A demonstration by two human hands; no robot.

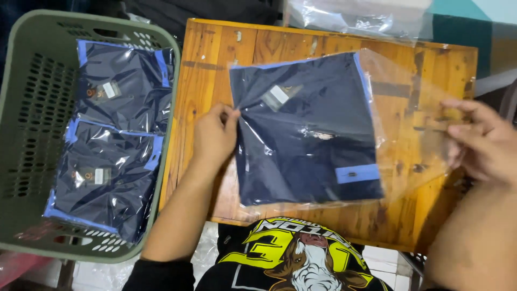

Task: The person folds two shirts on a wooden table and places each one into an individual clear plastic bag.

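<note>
A folded navy garment (pixel 307 129) with pale blue trim lies flat on the worn wooden surface (pixel 215 48), sheathed in a glossy, crinkled clear bag (pixel 409 108); the left hand (pixel 214 134) has its fingers pinched together on the bag's closed edge; the right hand (pixel 482 141) grips the loose open end, fingers clamped on film; a perforated green plastic basket (pixel 32 108) holds two similar bagged garments (pixel 116 145).

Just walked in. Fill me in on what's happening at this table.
A person has a folded navy garment with light-blue trim inside a clear plastic bag on a wooden table. Their left hand pinches the bag's closed edge; their right hand holds its open end. Two similar bagged garments lie in a green plastic basket beside the table.
</note>
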